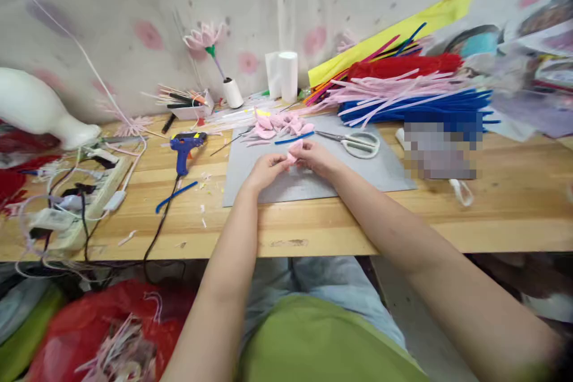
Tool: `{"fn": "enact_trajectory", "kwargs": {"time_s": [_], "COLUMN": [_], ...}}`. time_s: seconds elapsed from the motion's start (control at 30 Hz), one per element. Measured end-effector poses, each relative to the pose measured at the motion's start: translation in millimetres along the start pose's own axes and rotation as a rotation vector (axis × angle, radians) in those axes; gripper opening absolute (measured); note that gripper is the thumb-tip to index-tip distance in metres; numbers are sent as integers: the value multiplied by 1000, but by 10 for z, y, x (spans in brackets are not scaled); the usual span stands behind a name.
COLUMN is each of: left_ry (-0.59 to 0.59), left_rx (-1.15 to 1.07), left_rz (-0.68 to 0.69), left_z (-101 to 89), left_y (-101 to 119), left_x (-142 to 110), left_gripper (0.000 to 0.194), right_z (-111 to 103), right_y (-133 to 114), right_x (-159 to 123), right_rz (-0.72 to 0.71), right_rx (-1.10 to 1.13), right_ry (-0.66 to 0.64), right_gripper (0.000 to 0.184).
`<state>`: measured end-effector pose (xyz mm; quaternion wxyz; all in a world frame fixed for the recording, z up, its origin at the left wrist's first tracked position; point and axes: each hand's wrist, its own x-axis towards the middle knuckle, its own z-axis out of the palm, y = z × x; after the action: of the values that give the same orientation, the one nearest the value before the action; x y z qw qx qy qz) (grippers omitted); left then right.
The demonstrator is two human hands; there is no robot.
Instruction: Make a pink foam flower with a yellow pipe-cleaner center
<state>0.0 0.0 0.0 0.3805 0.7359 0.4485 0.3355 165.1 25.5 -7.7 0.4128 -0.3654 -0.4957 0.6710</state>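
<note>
Both hands meet over the grey mat (380,176), pinching one pink pipe-cleaner petal (294,151) between them. My left hand (267,169) is closed on its lower left side. Opposite it, my right hand (317,158) grips the petal with fingers curled, some of them hidden. Just beyond the fingers lies a short blue pipe cleaner (294,138). A heap of finished pink petals (277,124) rests behind that. Scissors (358,144) with pale handles lie to the right of the heap, blades pointing left.
A blue glue gun (183,152) stands on the wooden table left of the mat, its cord trailing over the front edge. Bundled pipe cleaners (416,104) are piled at back right. A pink flower (205,39) stands in a white holder. The power strip (96,203) is at far left.
</note>
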Motion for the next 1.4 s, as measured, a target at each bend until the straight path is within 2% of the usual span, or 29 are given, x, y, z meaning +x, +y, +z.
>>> {"fn": "enact_trajectory", "kwargs": {"time_s": [0.13,0.27,0.33,0.5,0.6,0.73,0.87,0.97,1.1,1.23,1.4], "left_ry": [98,297,359,416,391,329,346,407,348,297,335], "left_rx": [86,243,332,459,467,365,233,115,-123,-322,-504], "left_rz": [-12,82,149,304,314,234,184,126,20,-34,-72], "left_z": [70,142,165,177,172,178,209,223,220,244,297], "left_y": [-16,27,37,16,12,7,2,-12,-70,-89,-19], "left_x": [1,-11,-13,4,12,5,-5,6,49,75,66], "left_gripper": [31,27,27,27,27,20,13,16,26,29,30], "right_z": [49,92,115,143,115,73,98,111,40,-24,53], "right_y": [8,12,7,-38,-66,-70,-57,-67,-98,-87,-29], "right_x": [16,25,23,4,-4,-6,2,8,7,15,32], "right_rz": [-25,-24,-21,-7,5,25,50,51,79,36,-49], "right_rx": [91,135,136,124,121,144,138,136,162,121,53], "right_ry": [2,87,124,166,146,79,126,145,125,106,88], "right_gripper": [42,42,41,39,36,30,32,32,35,39,44]}}
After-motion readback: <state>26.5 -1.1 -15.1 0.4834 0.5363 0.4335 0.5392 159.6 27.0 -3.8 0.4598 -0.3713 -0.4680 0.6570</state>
